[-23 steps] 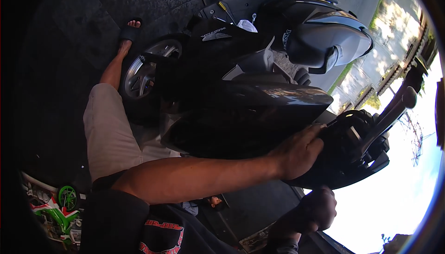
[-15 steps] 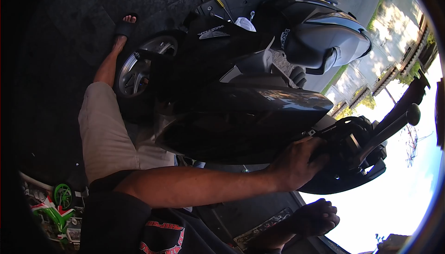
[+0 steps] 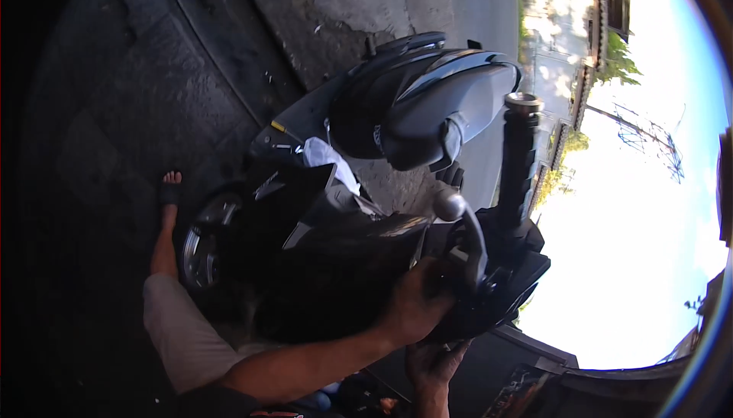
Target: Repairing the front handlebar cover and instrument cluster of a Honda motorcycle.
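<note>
A dark scooter stands in front of me, lying sideways across the head view. Its black handlebar cover (image 3: pixel 489 307) is under my hands, beside a silver lever (image 3: pixel 476 246) with a ball end and a ribbed black grip (image 3: pixel 521 162). My left hand (image 3: pixel 416 307) is closed around the cover's edge beside the lever; its fingertips are in shadow. On the opposite edge, my right hand (image 3: pixel 433 367) reaches up against the cover. The cover hides most of that hand's fingers.
On the scooter's footboard lie a yellow-handled tool (image 3: pixel 278 125) and a white cloth or bag (image 3: pixel 330 160). Beyond is the grey-black seat (image 3: pixel 466 101). My sandalled foot (image 3: pixel 171 187) is beside the front wheel (image 3: pixel 202 254) on dark paving.
My right hand has risen from apart to the handlebar cover. My left hand stays at the handlebar. The view has shifted, and the grip and lever now point differently in it.
</note>
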Demonstrator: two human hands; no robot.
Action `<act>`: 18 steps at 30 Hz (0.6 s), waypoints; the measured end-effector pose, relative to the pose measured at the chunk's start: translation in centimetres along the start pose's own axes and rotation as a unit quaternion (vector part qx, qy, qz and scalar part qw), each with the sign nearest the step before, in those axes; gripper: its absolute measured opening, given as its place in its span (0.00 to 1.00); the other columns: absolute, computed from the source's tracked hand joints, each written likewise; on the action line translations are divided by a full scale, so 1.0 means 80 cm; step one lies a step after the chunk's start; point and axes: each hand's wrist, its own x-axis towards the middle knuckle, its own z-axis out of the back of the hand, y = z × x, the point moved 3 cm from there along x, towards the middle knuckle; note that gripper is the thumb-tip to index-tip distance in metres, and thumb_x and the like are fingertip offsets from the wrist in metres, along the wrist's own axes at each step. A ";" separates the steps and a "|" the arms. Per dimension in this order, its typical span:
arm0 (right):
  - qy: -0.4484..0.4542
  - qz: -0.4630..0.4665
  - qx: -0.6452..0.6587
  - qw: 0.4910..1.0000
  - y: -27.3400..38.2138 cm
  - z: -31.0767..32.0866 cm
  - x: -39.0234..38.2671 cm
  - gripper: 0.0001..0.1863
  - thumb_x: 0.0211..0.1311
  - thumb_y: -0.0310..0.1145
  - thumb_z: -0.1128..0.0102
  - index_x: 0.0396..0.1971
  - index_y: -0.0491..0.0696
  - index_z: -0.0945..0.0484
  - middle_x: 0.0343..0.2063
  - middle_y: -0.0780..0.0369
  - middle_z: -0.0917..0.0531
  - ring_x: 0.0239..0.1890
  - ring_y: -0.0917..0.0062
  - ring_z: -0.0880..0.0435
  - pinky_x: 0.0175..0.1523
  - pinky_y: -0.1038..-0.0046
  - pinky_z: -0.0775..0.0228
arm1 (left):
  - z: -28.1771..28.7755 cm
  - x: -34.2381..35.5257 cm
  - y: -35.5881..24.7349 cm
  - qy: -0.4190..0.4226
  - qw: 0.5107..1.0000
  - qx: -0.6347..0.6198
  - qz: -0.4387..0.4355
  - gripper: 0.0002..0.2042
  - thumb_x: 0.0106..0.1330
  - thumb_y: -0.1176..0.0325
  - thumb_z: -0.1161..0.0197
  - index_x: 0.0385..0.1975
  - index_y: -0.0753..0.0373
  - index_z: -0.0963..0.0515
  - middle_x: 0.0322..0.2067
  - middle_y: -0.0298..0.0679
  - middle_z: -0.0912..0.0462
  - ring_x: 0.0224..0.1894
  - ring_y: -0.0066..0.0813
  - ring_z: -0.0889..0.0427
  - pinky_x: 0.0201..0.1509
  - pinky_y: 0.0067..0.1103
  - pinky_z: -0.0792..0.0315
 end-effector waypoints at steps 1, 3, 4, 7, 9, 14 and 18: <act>-0.021 -0.037 0.084 0.996 -0.003 0.001 0.004 0.36 0.65 0.65 0.50 0.61 0.52 0.27 0.62 0.60 0.24 0.65 0.65 0.28 0.69 0.61 0.39 | 0.006 -0.003 0.003 -0.014 1.000 -0.026 -0.004 0.16 0.60 0.73 0.37 0.48 0.68 0.26 0.41 0.42 0.18 0.45 0.27 0.18 0.51 0.24 0.25; -0.010 -0.080 0.196 0.977 -0.020 -0.012 0.010 0.36 0.65 0.65 0.51 0.61 0.52 0.28 0.62 0.61 0.24 0.65 0.65 0.28 0.69 0.60 0.39 | 0.024 0.000 -0.008 -0.010 0.998 0.056 0.015 0.16 0.61 0.71 0.36 0.47 0.67 0.26 0.40 0.43 0.17 0.46 0.30 0.18 0.52 0.25 0.26; 0.020 -0.068 0.131 0.989 -0.024 -0.018 0.006 0.36 0.65 0.66 0.51 0.62 0.52 0.28 0.61 0.61 0.24 0.64 0.65 0.28 0.70 0.60 0.39 | 0.023 -0.003 -0.008 0.009 0.997 0.078 -0.005 0.16 0.61 0.71 0.36 0.47 0.67 0.26 0.40 0.43 0.17 0.46 0.30 0.18 0.52 0.25 0.26; 0.062 -0.044 0.095 0.993 -0.023 -0.016 0.011 0.38 0.66 0.66 0.53 0.62 0.51 0.29 0.61 0.60 0.24 0.64 0.64 0.28 0.70 0.59 0.40 | 0.021 0.003 0.010 -0.022 0.993 0.116 -0.010 0.15 0.61 0.71 0.37 0.47 0.68 0.25 0.40 0.44 0.17 0.46 0.30 0.19 0.52 0.26 0.27; 0.071 -0.049 0.117 0.989 -0.022 -0.008 0.016 0.39 0.66 0.67 0.54 0.62 0.50 0.29 0.61 0.60 0.24 0.64 0.63 0.28 0.71 0.59 0.40 | 0.024 0.007 0.021 -0.042 0.983 0.163 -0.073 0.17 0.60 0.71 0.38 0.48 0.69 0.25 0.41 0.46 0.17 0.48 0.34 0.19 0.54 0.28 0.27; 0.081 0.018 0.071 0.994 -0.019 0.002 0.015 0.43 0.65 0.71 0.60 0.66 0.49 0.33 0.63 0.59 0.27 0.64 0.61 0.30 0.71 0.58 0.41 | 0.020 -0.003 0.019 -0.042 0.977 0.185 -0.099 0.21 0.60 0.72 0.37 0.53 0.69 0.27 0.45 0.47 0.18 0.52 0.36 0.20 0.58 0.30 0.28; 0.076 -0.064 0.131 0.986 -0.020 0.018 0.013 0.44 0.66 0.71 0.61 0.67 0.49 0.35 0.63 0.59 0.27 0.65 0.61 0.30 0.71 0.57 0.41 | 0.027 0.004 0.035 -0.038 0.987 0.126 -0.095 0.24 0.60 0.76 0.38 0.59 0.70 0.31 0.52 0.45 0.21 0.56 0.37 0.22 0.63 0.29 0.31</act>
